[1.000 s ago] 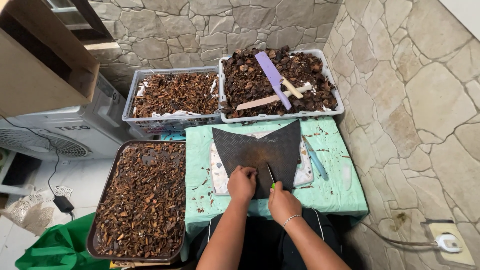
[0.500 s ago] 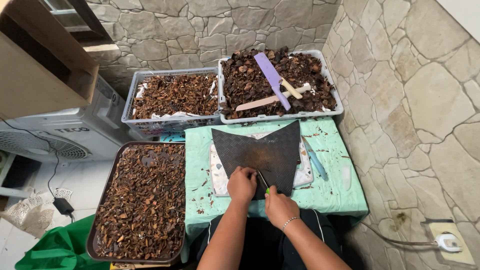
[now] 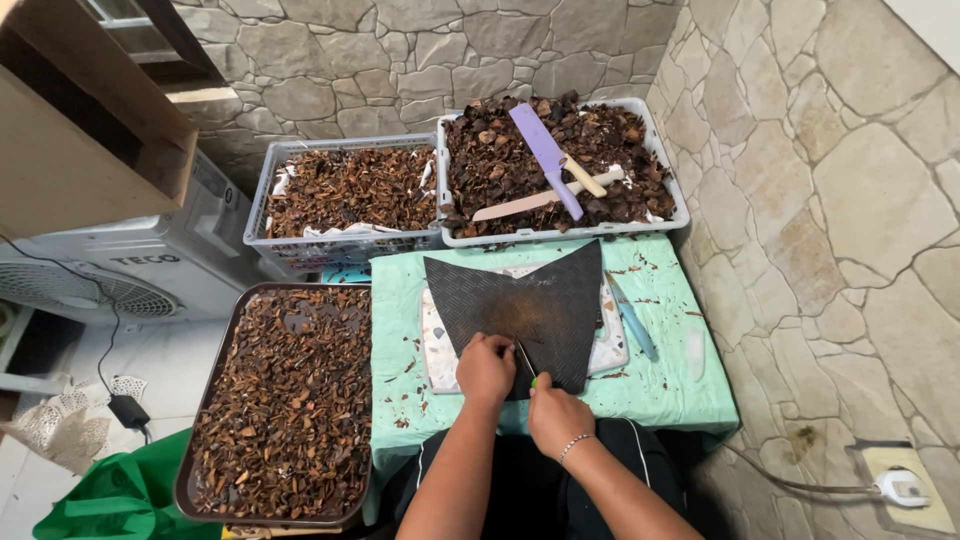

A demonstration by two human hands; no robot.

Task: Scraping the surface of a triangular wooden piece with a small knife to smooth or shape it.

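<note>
— On the dark ribbed rubber mat [image 3: 520,305] over the green cloth-covered table [image 3: 660,385], what are the hands doing?

— The left hand [image 3: 485,368] is clenched on something small and pressed to the mat; what it pins is hidden. The right hand [image 3: 556,418] grips a small green-handled knife [image 3: 527,362], blade angled toward the left fingers.

— Risk?

— I'd judge the blade too close to those knuckles; a slip could nick them. Brown shell chips scattered on the cloth could let the mat skid.

— Nearby?

— A brown tray of dried shell pieces [image 3: 280,400] sits just left, touching the table edge.
</note>
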